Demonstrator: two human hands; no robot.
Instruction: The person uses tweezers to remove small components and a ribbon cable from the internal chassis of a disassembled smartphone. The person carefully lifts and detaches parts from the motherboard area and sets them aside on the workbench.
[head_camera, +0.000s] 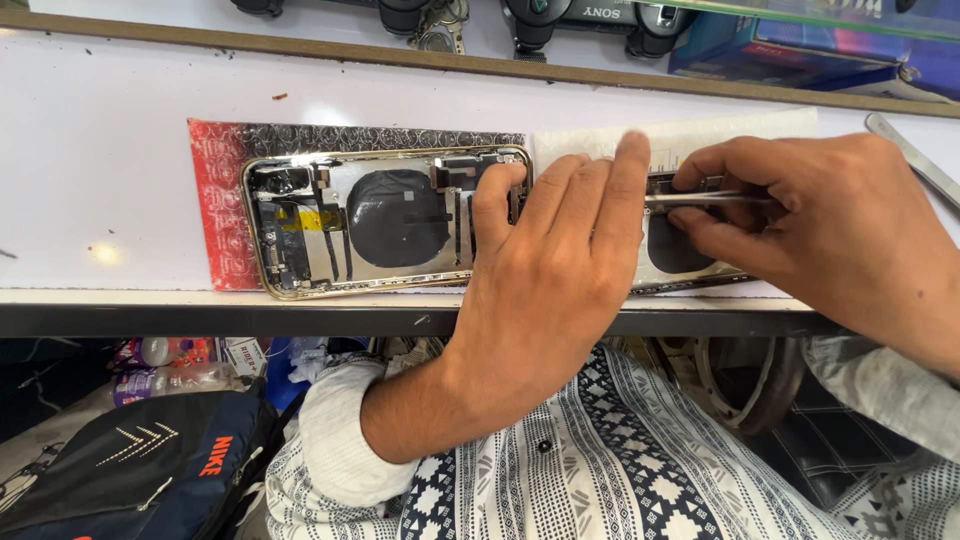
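Head view: looks down on a white surface (100, 180) where two opened phone housings lie end to end.
Right hand (810, 225): its grip is pinched together on metal tweezers (700, 199), thumb below and fingers above.
Tweezers axis: the shaft runs nearly level, left to right along the surface, tips pointing toward the left hand; the tips themselves are hidden behind the left fingers.
Right-hand housing (680, 250): mostly covered by both hands; a dark round patch and a strip of its near edge show. It lies directly beneath the tweezers, on a pale sheet (700, 130).
Left hand (555, 260): laid flat, fingers spread, not gripping anything; its grip is apart, thumb resting at the right end of the left-hand housing, fingertips reaching over the left end of the right-hand housing. Whether the palm presses down I cannot tell.
Left-hand housing (385, 220): gold-rimmed, back shell up, dark round coil at centre, long axis left to right, resting on a red and patterned mat (215, 200).
Key relation: the work point lies in the gap between the two hands, left of the tweezer grip; the right hand is nearer to it by tool, the left by fingertips.
Far edge: a second metal tool (915, 160) lies at the right; dark game controllers (590, 20) sit beyond a wooden strip.
Below surface: a dark backpack (150, 460) rests by the person's patterned shirt.
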